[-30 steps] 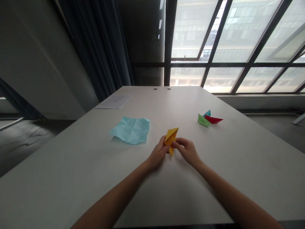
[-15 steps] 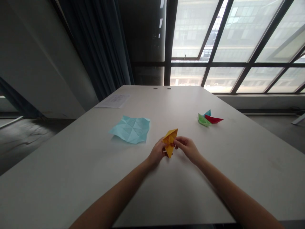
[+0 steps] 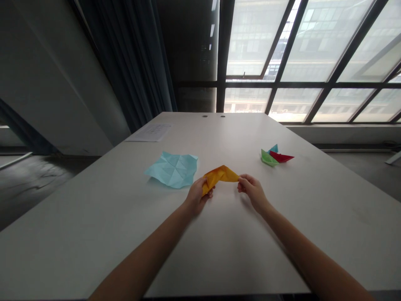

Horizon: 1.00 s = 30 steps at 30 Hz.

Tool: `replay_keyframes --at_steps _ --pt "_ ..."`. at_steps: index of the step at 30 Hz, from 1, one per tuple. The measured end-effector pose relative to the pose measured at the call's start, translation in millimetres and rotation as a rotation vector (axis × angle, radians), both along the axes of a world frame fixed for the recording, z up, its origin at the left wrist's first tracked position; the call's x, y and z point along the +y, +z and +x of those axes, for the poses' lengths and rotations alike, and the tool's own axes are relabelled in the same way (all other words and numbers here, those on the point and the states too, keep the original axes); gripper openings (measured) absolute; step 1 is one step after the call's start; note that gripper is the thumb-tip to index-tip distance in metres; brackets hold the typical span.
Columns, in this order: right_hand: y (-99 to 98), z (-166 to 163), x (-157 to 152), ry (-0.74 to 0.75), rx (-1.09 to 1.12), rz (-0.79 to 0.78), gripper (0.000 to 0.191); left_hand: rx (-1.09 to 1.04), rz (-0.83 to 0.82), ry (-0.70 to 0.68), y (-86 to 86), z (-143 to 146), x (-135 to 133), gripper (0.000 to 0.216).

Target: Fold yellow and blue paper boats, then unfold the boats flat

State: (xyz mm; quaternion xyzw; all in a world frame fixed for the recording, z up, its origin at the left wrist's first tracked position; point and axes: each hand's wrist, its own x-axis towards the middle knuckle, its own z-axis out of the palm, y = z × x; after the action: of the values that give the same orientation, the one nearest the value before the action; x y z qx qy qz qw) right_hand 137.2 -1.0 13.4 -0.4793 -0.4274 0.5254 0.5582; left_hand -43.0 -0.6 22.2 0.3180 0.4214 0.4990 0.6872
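Note:
A folded piece of orange-yellow paper is stretched between my two hands above the table, bent at its middle into a shallow arch. My left hand is closed on its left end, thumb on top and fingers beneath. At the right tip, my right hand pinches the paper between thumb and fingers. Just beyond my left hand lies a creased light blue sheet, unfolded, its edges lifting a little off the table.
Three small folded paper boats stand together at the right: a green boat, a red boat and a blue boat. A printed white sheet lies at the far left of the white table. Windows and a dark curtain are behind.
The orange-yellow paper has gone from a compact, upright shape to a wide, drawn-out one. My hands have moved apart, the left one further left and the right one slightly right.

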Motion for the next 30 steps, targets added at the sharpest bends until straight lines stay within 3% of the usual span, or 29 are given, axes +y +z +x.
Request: replay_keyframes --at_steps 5,10,14,17,19,23,26,30 --pt "-1.6 4.0 3.4 -0.036 0.022 -0.053 0.027 0.007 -0.008 -0.127 4.1 -1.1 -0.8 0.014" --pt "-2.7 3.7 2.5 -0.026 -0.002 -0.046 0.032 0.106 0.085 -0.074 2.0 -0.3 0.1 0.027" --pt "-2.2 0.6 -0.7 -0.015 -0.168 0.064 0.032 0.133 0.119 0.001 0.9 -0.1 0.9 0.03" --pt "1.5 -2.5 -5.9 -0.009 -0.163 0.109 0.042 0.206 0.145 0.046 -0.5 -0.3 1.1 0.031" --pt "5.6 -3.4 -10.3 -0.054 -0.208 0.173 0.037 0.273 0.189 0.07 -1.8 -0.6 1.3 0.033" --pt "13.0 -2.8 -18.2 -0.21 -0.577 0.454 0.026 0.395 0.289 0.088 -5.4 -1.3 2.0 0.032" --pt "13.6 -3.1 -20.6 -0.15 -0.796 0.643 0.026 0.438 0.342 0.057 -7.0 -1.2 1.6 0.024" --pt "8.8 -4.0 -19.0 -0.033 -0.853 0.637 0.017 0.431 0.343 -0.031 -4.8 0.1 -0.8 0.021"
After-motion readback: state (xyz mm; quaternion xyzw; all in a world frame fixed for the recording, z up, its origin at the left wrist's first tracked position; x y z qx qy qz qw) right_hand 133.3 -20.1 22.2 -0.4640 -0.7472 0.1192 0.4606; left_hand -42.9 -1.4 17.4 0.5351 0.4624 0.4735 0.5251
